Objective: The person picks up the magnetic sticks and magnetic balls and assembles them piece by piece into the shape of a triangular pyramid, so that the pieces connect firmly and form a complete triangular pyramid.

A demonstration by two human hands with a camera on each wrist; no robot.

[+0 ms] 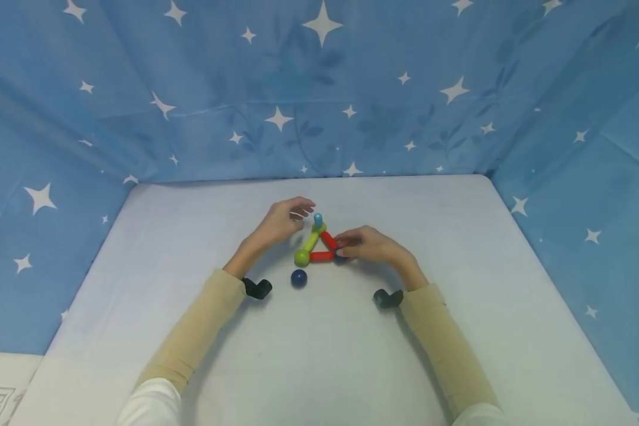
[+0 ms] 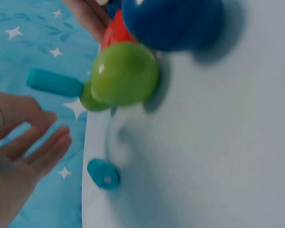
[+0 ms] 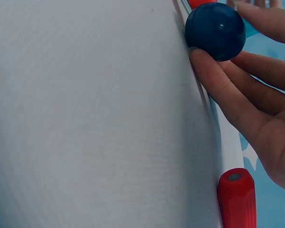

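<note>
We see a small triangle of magnetic rods and balls lying flat on the white table (image 1: 351, 355), right between the two hands; its green rod (image 1: 311, 241) runs from a green ball (image 1: 301, 257) at the near-left corner up and away to the far corner, where a short teal rod (image 1: 318, 219) stands upright; two red rods (image 1: 322, 256) close the other sides and meet at the right corner.

Our left hand (image 1: 282, 222) hovers just beside the far corner, fingers relaxed and spread, gripping nothing; in the left wrist view its fingertips (image 2: 52, 142) sit apart from the teal rod (image 2: 54, 83), with a gap showing. Our right hand (image 1: 370, 244) rests at the right corner; the right wrist view shows its fingers (image 3: 228, 90) lying fairly straight against a dark blue ball (image 3: 215, 30) there, touching rather than clamping.

So the upright teal piece is nearest the left hand, a little to its right; a loose dark blue ball (image 1: 299, 277) lies near the green ball, towards us, roughly level with neither hand and slightly closer to the left.
</note>
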